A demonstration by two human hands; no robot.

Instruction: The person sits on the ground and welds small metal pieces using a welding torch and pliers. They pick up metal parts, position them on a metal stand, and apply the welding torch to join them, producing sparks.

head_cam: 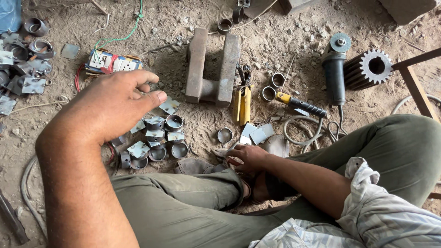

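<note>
Cluster of short grey steel rings welded to small square plates [155, 140] lying on the dusty dirt floor [285, 41], left of centre; left hand [115, 105] hovering just above, fingers spread, empty; right hand [248, 158] near crossed legs, fingertips on scrap sheet [195, 165]; yellow-handled pliers [242, 98] and black angle grinder [334, 69] farther right.

Left hand [115, 103] raised, palm down, fingers loosely curled, right hand [248, 158] low by the ankle, seemingly pinching

Dusty dirt floor [285, 41], wooden frame [415, 82]
</note>
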